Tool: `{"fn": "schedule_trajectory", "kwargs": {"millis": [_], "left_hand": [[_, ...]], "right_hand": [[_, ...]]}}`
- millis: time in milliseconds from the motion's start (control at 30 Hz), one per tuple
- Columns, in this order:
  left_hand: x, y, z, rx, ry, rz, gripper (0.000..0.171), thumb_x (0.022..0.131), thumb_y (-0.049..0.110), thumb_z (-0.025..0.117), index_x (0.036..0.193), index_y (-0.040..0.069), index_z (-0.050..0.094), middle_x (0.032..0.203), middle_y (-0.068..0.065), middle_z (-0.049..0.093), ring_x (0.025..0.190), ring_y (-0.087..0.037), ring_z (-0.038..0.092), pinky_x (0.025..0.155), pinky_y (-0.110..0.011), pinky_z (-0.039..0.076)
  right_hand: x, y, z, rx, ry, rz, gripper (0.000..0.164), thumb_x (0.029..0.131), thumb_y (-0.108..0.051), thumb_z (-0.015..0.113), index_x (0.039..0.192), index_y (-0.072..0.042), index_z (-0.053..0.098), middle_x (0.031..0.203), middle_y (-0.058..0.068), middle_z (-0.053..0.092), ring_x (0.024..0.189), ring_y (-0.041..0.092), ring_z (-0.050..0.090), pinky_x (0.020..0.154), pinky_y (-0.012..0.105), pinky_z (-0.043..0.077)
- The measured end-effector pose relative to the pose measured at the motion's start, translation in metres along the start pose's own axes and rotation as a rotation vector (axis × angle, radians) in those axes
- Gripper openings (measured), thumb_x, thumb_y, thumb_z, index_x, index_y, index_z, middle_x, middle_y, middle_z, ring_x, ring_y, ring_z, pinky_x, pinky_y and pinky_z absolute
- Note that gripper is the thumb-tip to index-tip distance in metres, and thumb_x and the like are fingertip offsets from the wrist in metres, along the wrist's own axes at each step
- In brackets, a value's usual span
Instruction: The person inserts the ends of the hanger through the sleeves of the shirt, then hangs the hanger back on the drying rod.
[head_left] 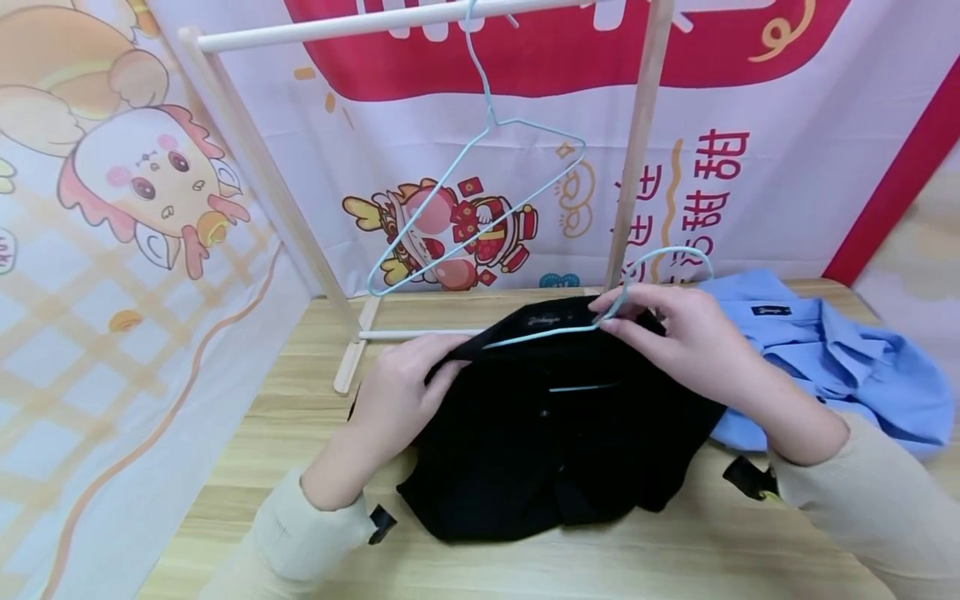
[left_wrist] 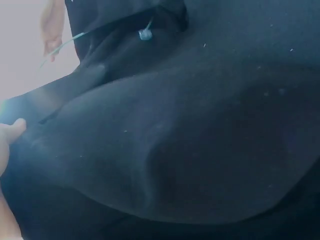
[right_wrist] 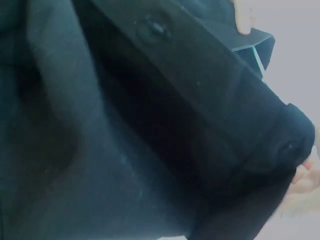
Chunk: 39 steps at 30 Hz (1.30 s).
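Observation:
A black button-up shirt (head_left: pixel 495 467) lies on the table, its collar lifted. My left hand (head_left: pixel 397 392) pinches the collar's left side between thumb and fingers. A light-blue wire hanger (head_left: pixel 547 333) is partly inside the neck opening, and a short piece of it shows again at the shirt front. Just below the hook, my right hand (head_left: pixel 690 333) pinches this hanger. The black cloth (left_wrist: pixel 200 135) fills most of the left wrist view, with the hanger (left_wrist: pixel 62 46) at upper left. Shirt buttons (right_wrist: pixel 157 27) show in the right wrist view; the hanger's lower parts are hidden.
A wooden rack (head_left: pixel 337 29) stands behind the shirt, with another light-blue hanger (head_left: pixel 442 187) hanging from its bar. To the right lies a blue shirt (head_left: pixel 855 350) beside the black one. Printed cloth (head_left: pixel 420 133) covers the back and left sides.

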<state>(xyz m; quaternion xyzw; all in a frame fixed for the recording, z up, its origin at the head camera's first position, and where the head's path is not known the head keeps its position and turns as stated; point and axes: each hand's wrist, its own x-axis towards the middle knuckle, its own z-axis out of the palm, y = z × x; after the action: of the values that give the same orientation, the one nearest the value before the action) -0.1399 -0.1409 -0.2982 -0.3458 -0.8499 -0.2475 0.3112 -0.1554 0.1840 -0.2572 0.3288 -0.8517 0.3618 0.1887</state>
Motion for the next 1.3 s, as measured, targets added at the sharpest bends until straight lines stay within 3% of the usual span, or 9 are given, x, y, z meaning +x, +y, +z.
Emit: {"fn": "schedule_trajectory", "kwargs": {"millis": [233,400,533,700,933,1033,1100,1200,1300], "left_hand": [[-0.008,-0.014,0.001,-0.044,0.142,-0.116,0.019,0.091,0.002,0.076,0.109,0.001,0.075,0.104,-0.011,0.076,0.099,-0.027,0.073,0.084,-0.045,0.058],[-0.014,-0.025,0.001,-0.088,0.206,-0.208,0.014,0.092,0.002,0.074,0.106,0.001,0.075,0.102,-0.011,0.076,0.097,-0.027,0.072,0.084,-0.040,0.056],[-0.019,-0.027,-0.001,-0.146,0.258,-0.273,0.012,0.092,0.000,0.074,0.103,-0.002,0.074,0.098,-0.012,0.076,0.093,-0.025,0.070,0.082,-0.028,0.051],[-0.022,-0.024,-0.010,-0.287,0.301,-0.353,0.010,0.093,-0.005,0.071,0.102,-0.006,0.073,0.095,-0.013,0.074,0.090,-0.010,0.065,0.081,-0.016,0.049],[-0.019,-0.022,-0.032,-0.409,0.367,-0.428,0.008,0.095,-0.004,0.068,0.099,-0.011,0.072,0.088,0.007,0.071,0.078,-0.005,0.063,0.071,-0.017,0.051],[-0.021,-0.022,-0.039,-0.425,0.385,-0.463,0.011,0.096,-0.003,0.067,0.100,-0.013,0.071,0.086,0.011,0.071,0.074,-0.005,0.063,0.067,-0.017,0.051],[-0.022,-0.023,-0.043,-0.429,0.396,-0.484,0.013,0.097,-0.002,0.067,0.100,-0.014,0.070,0.085,0.009,0.071,0.073,-0.006,0.063,0.066,-0.017,0.051],[-0.023,-0.026,-0.048,-0.440,0.425,-0.504,0.014,0.098,0.001,0.067,0.101,-0.012,0.071,0.086,0.007,0.072,0.073,-0.006,0.063,0.067,-0.017,0.051],[-0.025,-0.031,-0.053,-0.461,0.465,-0.506,0.011,0.098,0.002,0.067,0.101,-0.005,0.074,0.088,0.005,0.073,0.077,-0.007,0.065,0.071,-0.018,0.051]], "right_hand": [[-0.007,0.014,-0.008,0.026,0.147,-0.088,0.038,0.083,0.010,0.078,0.118,-0.006,0.075,0.113,0.005,0.073,0.103,0.003,0.061,0.088,0.013,0.046],[-0.019,0.024,-0.007,0.016,0.112,-0.045,0.055,0.082,-0.003,0.085,0.134,-0.011,0.067,0.134,0.004,0.065,0.125,0.005,0.053,0.104,0.017,0.038],[-0.025,0.032,0.008,-0.060,0.053,-0.105,0.058,0.092,-0.033,0.080,0.143,-0.014,0.061,0.151,0.006,0.053,0.136,0.022,0.049,0.113,0.039,0.036],[-0.024,0.038,0.024,-0.159,0.128,-0.311,0.062,0.100,-0.058,0.056,0.141,-0.012,0.063,0.153,0.014,0.049,0.129,0.038,0.053,0.100,0.062,0.037],[-0.017,0.046,0.019,-0.056,0.275,-0.389,0.047,0.104,-0.045,0.058,0.127,-0.006,0.072,0.143,0.024,0.055,0.134,0.032,0.049,0.109,0.044,0.033],[-0.020,0.053,0.018,0.006,0.344,-0.329,0.060,0.100,-0.048,0.063,0.131,0.004,0.064,0.144,0.027,0.051,0.138,0.028,0.045,0.116,0.037,0.031],[-0.024,0.058,0.016,0.069,0.333,-0.204,0.066,0.098,-0.043,0.068,0.143,0.004,0.053,0.152,0.022,0.043,0.143,0.024,0.039,0.118,0.034,0.029],[-0.032,0.066,0.012,0.192,0.248,0.061,0.074,0.095,-0.022,0.075,0.156,-0.006,0.035,0.152,0.012,0.042,0.134,0.018,0.043,0.111,0.022,0.034],[-0.038,0.075,0.012,0.247,0.094,0.296,0.077,0.091,-0.003,0.077,0.156,-0.013,0.036,0.137,0.007,0.052,0.111,0.011,0.054,0.093,0.015,0.043]]}}
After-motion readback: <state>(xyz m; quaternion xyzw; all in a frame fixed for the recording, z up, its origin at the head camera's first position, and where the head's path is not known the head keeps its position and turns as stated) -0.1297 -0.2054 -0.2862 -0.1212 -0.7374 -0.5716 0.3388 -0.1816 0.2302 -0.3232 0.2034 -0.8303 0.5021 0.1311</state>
